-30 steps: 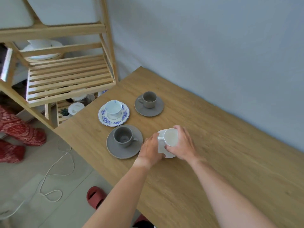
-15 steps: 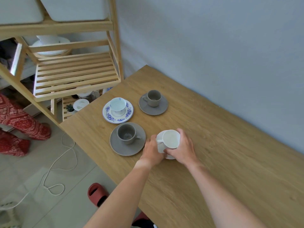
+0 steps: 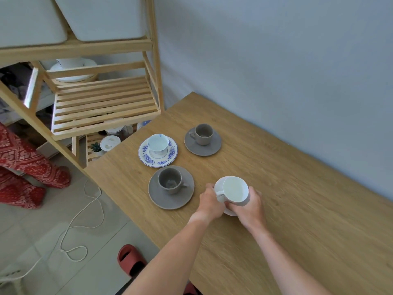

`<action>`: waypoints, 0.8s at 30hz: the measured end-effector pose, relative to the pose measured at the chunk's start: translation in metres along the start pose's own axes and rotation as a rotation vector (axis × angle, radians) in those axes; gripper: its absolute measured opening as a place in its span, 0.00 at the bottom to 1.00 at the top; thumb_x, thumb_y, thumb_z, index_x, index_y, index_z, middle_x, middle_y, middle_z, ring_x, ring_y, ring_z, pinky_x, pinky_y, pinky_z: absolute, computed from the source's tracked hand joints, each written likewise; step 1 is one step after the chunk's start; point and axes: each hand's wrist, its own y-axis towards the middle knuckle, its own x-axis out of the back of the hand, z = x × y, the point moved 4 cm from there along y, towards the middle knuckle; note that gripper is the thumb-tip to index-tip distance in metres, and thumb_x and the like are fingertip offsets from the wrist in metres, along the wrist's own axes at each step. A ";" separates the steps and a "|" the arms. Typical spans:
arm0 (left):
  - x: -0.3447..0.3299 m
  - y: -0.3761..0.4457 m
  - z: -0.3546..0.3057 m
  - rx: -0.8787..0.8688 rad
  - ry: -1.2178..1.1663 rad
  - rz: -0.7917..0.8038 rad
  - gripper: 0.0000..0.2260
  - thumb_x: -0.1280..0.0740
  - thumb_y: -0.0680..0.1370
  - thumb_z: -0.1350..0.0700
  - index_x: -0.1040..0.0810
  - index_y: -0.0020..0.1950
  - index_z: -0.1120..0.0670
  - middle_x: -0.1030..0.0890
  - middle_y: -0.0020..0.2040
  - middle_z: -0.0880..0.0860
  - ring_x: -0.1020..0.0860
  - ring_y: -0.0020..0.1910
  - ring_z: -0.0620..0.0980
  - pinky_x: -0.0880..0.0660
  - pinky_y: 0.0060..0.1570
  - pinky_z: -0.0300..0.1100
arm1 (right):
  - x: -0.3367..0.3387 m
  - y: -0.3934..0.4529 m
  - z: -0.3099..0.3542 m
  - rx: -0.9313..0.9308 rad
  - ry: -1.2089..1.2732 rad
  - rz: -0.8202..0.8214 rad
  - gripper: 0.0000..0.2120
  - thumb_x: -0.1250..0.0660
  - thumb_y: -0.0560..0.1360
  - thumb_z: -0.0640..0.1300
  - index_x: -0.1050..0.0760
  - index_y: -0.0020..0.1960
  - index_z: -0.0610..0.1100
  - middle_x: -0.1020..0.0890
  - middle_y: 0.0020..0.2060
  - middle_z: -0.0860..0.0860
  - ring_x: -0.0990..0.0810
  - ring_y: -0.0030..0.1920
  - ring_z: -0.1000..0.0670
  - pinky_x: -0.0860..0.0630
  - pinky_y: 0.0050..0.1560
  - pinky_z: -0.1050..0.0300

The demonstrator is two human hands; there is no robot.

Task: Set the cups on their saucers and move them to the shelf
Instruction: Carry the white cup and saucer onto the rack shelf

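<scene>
A plain white cup (image 3: pixel 235 191), empty and glossy inside with its handle turned to the left, sits over a white saucer (image 3: pixel 230 211) of which only the near rim and a sliver at the far left show. The left hand (image 3: pixel 211 203) has its fingers (image 3: pixel 209 186) curled against the saucer's left edge by the handle, and the right hand (image 3: pixel 249 206) wraps the cup's right wall, its fingers closed round cup and saucer together; whether the saucer rests on the tabletop (image 3: pixel 297 209) or is just off it cannot be told. The tabletop is light oak-grain wood, set against a pale blue-grey wall (image 3: pixel 276 60). On it, just left of the hands, a grey cup (image 3: pixel 169 180) stands on a wide grey saucer (image 3: pixel 171 187); beyond that a blue-flowered cup (image 3: pixel 158 143) stands on a matching saucer (image 3: pixel 158 150), and to its right a smaller grey cup (image 3: pixel 203 134) on a grey saucer (image 3: pixel 203 142). At the table's far left corner stands a wooden slatted shelf (image 3: pixel 102 105), its middle level bare, with white bins (image 3: pixel 100 15) above and white dishes (image 3: pixel 72 70) behind. The floor is pale tile with a white cord (image 3: pixel 85 218) and a red slipper (image 3: pixel 129 260).
</scene>
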 end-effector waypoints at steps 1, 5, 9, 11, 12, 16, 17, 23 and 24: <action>0.001 0.002 -0.005 -0.011 -0.009 -0.004 0.22 0.32 0.76 0.62 0.33 0.68 0.54 0.26 0.65 0.59 0.23 0.57 0.55 0.22 0.46 0.43 | 0.002 0.004 0.003 0.009 0.006 -0.010 0.31 0.17 0.55 0.50 0.24 0.55 0.50 0.27 0.53 0.56 0.25 0.59 0.49 0.23 0.57 0.47; 0.017 0.007 -0.039 -0.059 -0.049 -0.020 0.22 0.32 0.76 0.62 0.33 0.69 0.56 0.28 0.68 0.60 0.25 0.60 0.56 0.23 0.47 0.39 | 0.011 0.028 0.032 0.043 -0.017 -0.063 0.31 0.20 0.53 0.55 0.24 0.54 0.50 0.24 0.54 0.51 0.24 0.59 0.45 0.23 0.56 0.43; 0.055 0.021 -0.080 -0.123 -0.091 -0.069 0.24 0.30 0.75 0.61 0.32 0.69 0.58 0.27 0.68 0.60 0.25 0.65 0.59 0.24 0.61 0.48 | 0.013 0.058 0.087 0.137 -0.053 -0.097 0.28 0.18 0.59 0.50 0.24 0.55 0.47 0.23 0.57 0.48 0.25 0.60 0.43 0.26 0.54 0.50; 0.084 0.030 -0.095 -0.148 -0.087 -0.100 0.24 0.30 0.75 0.61 0.32 0.70 0.59 0.27 0.68 0.61 0.26 0.66 0.59 0.25 0.61 0.46 | 0.005 0.073 0.118 0.180 -0.055 -0.085 0.28 0.18 0.59 0.51 0.25 0.55 0.47 0.24 0.58 0.48 0.26 0.61 0.43 0.25 0.55 0.49; 0.101 0.034 -0.100 -0.154 -0.090 -0.116 0.25 0.31 0.74 0.62 0.32 0.70 0.59 0.26 0.68 0.62 0.26 0.67 0.60 0.24 0.62 0.47 | -0.004 0.080 0.134 0.201 -0.053 -0.073 0.28 0.18 0.59 0.52 0.25 0.54 0.47 0.24 0.58 0.48 0.26 0.61 0.43 0.25 0.56 0.47; 0.181 0.055 -0.104 -0.149 -0.110 -0.212 0.22 0.33 0.74 0.61 0.29 0.68 0.59 0.24 0.65 0.60 0.24 0.63 0.61 0.24 0.56 0.47 | -0.057 0.103 0.197 0.291 -0.061 -0.042 0.31 0.16 0.57 0.55 0.24 0.53 0.45 0.23 0.56 0.47 0.26 0.59 0.42 0.25 0.56 0.45; 0.201 0.060 -0.101 -0.143 -0.123 -0.236 0.22 0.34 0.73 0.60 0.29 0.67 0.58 0.24 0.65 0.60 0.23 0.61 0.61 0.22 0.57 0.49 | -0.074 0.107 0.213 0.309 -0.066 -0.028 0.31 0.16 0.57 0.55 0.24 0.53 0.45 0.23 0.55 0.46 0.25 0.59 0.42 0.25 0.55 0.45; 0.324 0.103 -0.066 -0.121 -0.109 -0.372 0.17 0.36 0.73 0.64 0.22 0.62 0.60 0.17 0.56 0.61 0.19 0.56 0.60 0.20 0.50 0.48 | -0.194 0.125 0.292 0.353 0.014 0.154 0.33 0.16 0.57 0.54 0.23 0.58 0.47 0.24 0.54 0.51 0.25 0.61 0.44 0.25 0.60 0.43; 0.345 0.112 -0.056 -0.107 -0.106 -0.391 0.17 0.36 0.72 0.64 0.21 0.60 0.60 0.16 0.55 0.61 0.19 0.56 0.60 0.19 0.49 0.49 | -0.218 0.129 0.300 0.347 0.030 0.189 0.33 0.17 0.57 0.54 0.24 0.58 0.48 0.24 0.54 0.53 0.25 0.61 0.45 0.24 0.59 0.44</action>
